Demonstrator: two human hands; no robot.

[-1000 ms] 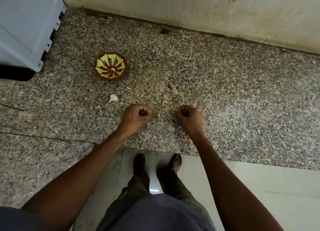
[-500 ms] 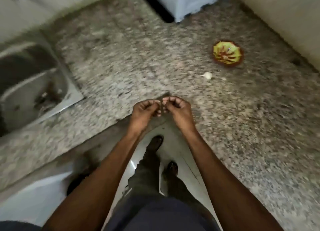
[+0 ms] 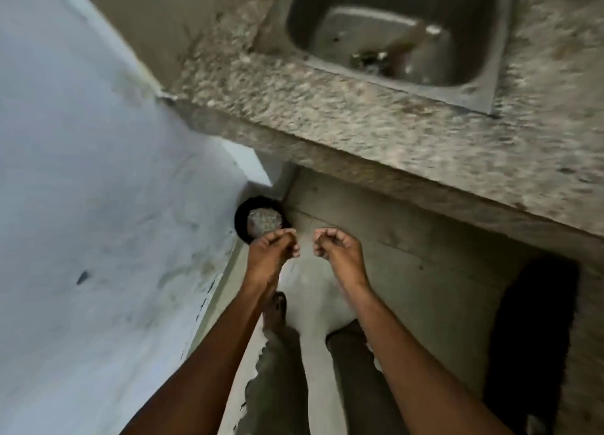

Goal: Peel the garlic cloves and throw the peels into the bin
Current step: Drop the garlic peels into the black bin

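Our fingers are curled in on both hands: the left hand bunches its fingertips together at centre frame, the right hand just beside it does the same, the two apart by a small gap. Whether either pinches any peel we cannot tell; nothing pale shows between the fingers and the frame is blurred. What has changed is where we stand: half a second ago the hands met over the counter with the bowl and a garlic clove at upper right, and now neither bowl nor clove is in view, and the hands hang over the floor. Just beyond the left hand, touching it in the picture, sits the bin, a dark round rim with a pale, dimpled lining or contents inside. We judge that we have turned to drop peels, so this is the throwing-away step. Outward, the counter is speckled granite with a thick squared edge, the steel sink in the upper right is smooth and rectangular, and a chalky white wall fills the left.
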